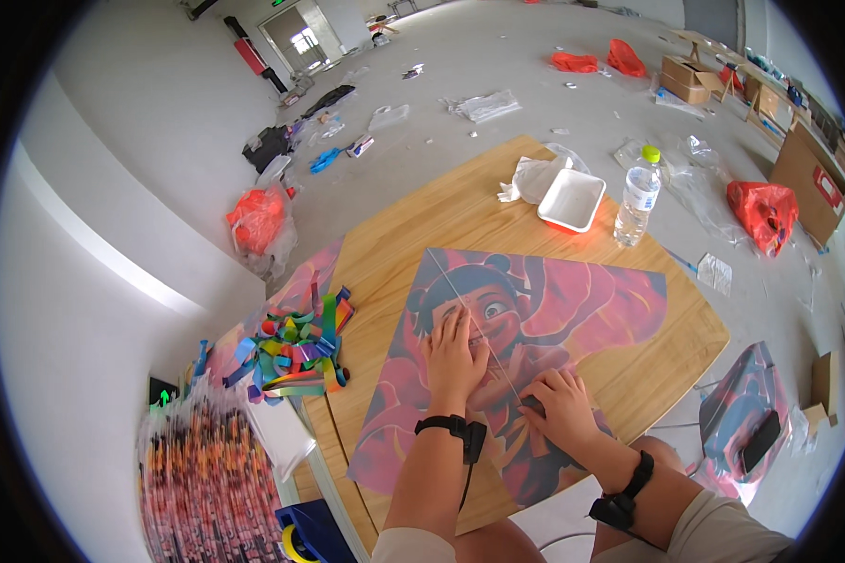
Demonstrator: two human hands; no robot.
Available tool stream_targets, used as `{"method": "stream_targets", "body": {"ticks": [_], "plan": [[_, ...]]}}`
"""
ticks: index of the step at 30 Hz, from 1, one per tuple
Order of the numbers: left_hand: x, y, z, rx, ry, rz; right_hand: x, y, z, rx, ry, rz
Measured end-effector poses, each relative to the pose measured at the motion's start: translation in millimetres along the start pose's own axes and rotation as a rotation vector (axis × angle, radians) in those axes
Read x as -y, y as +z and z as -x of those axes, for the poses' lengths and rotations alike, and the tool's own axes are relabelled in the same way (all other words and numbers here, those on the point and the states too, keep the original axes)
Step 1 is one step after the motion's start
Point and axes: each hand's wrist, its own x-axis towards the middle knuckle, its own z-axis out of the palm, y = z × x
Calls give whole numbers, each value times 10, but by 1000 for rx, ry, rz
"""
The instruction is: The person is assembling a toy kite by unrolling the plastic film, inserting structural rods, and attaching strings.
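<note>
A large printed picture sheet [573,300] of a cartoon figure in red and dark blue lies on the wooden table. A thin pale line runs diagonally across it from the far left edge toward my right hand. My left hand [453,361] rests flat on the sheet, fingers stretched out, just left of that line. At the line's near end, my right hand [561,408] is closed around a small dark object [533,405], pressed down to the sheet. Its kind is mostly hidden by my fingers. Both wrists wear black bands.
A white tray [573,199] and a water bottle [637,202] stand behind the sheet on the table [404,220]. Colourful curled strips [300,347] pile up at the left. Below them sit stacked wrapped prints [211,479] and a blue tape dispenser [314,530]. Litter covers the floor.
</note>
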Motion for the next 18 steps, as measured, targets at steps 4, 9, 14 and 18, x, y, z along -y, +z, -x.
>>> {"method": "stream_targets", "body": {"ticks": [4, 9, 14, 18], "plan": [[-35, -24, -10, 11, 0, -11, -3, 2, -4, -19, 0, 3], [-19, -9, -4, 8, 10, -54, -9, 13, 6, -34, -2, -5], [-19, -10, -1, 15, 3, -24, -3, 16, 14, -40, 5, -4], [-11, -14, 2, 26, 1, -18, -2, 15, 10, -20, 12, -4]]}}
